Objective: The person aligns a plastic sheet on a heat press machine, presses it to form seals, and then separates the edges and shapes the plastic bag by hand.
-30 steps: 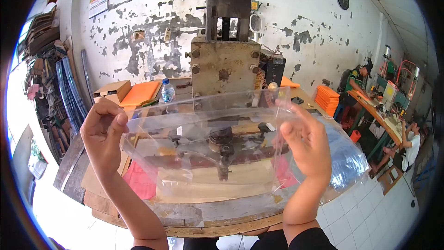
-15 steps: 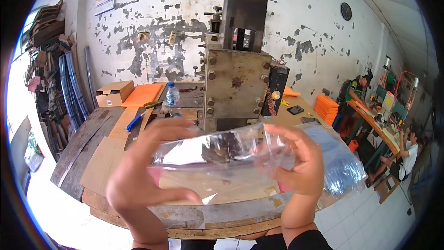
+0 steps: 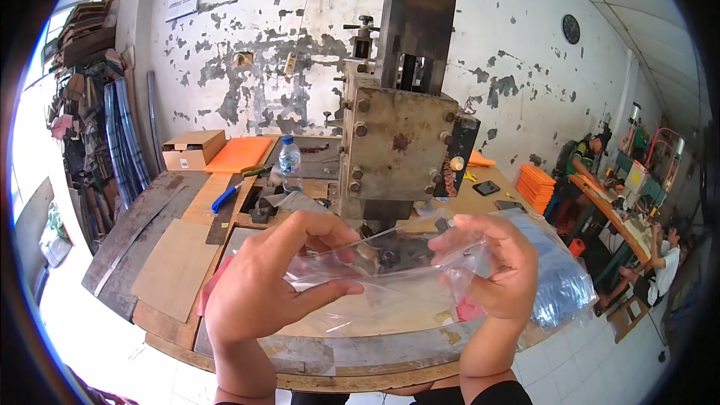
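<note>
A limp, see-through clear plastic sheet (image 3: 397, 259) is stretched between my two hands above the worktable. My left hand (image 3: 274, 277) is at its left end, fingers curled behind the film and thumb in front. At the other end, my right hand (image 3: 495, 266) grips the film, its fingers bent and partly seen through the plastic. Folds and glare hide whether the plastic is one layer or a pouch. Below it lies a pale board (image 3: 337, 322) on the table, with pink material (image 3: 469, 309) by my right hand.
A heavy metal press (image 3: 401, 142) stands just behind my hands. Blue-tinted plastic sheets (image 3: 559, 277) are stacked at right. A blue-handled cutter (image 3: 223, 199), water bottle (image 3: 289, 156), cardboard box (image 3: 193, 151) and orange sheets (image 3: 238, 154) lie at left. Two people sit or stand farther right.
My left hand has moved right and inward, bringing its fingers behind the plastic. The sheet is lower and slacker, and my right hand has shifted slightly right. The view has turned a little.
</note>
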